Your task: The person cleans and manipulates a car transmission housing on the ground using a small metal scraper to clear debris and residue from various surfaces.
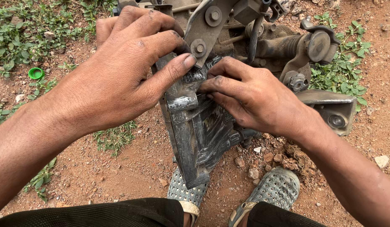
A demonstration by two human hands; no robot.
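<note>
Grease coats the stiff, heavy-looking black metal bracket [195, 134]; we pinch its upper edge with left hand [119, 80] and right hand [249, 98] fingers clenched.

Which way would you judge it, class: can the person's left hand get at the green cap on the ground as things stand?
Probably yes: the green cap lies uncovered on open dirt beside the left hand.

Bracket [195, 134] between hands, above sandals [274, 189]

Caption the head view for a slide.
Both hands, left and right, grip a greasy black plastic panel over red dirt.
</note>
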